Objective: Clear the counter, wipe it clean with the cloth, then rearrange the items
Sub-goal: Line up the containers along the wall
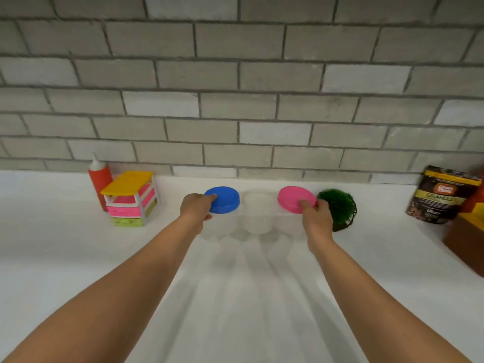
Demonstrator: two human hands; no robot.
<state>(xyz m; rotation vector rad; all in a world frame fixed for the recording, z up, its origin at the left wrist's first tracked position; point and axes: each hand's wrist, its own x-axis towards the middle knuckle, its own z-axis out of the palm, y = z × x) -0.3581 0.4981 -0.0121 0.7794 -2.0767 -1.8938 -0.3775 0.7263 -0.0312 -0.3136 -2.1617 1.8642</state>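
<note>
Head view: white counter (235, 297), grey brick wall (235, 74); left grip (195, 206) pinches blue lid (225, 200), right grip (315, 218) pink lid (293, 199)

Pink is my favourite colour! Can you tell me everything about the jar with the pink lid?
The pink-lidded jar is a clear, see-through plastic tub with a round, flat pink lid that looks like smooth plastic. It stands on the white counter near the brick wall, between a clear jar with a whitish lid and a green fuzzy ball. The right hand pinches the lid's near right edge, thumb on top. What's inside is too hard to see.
</note>
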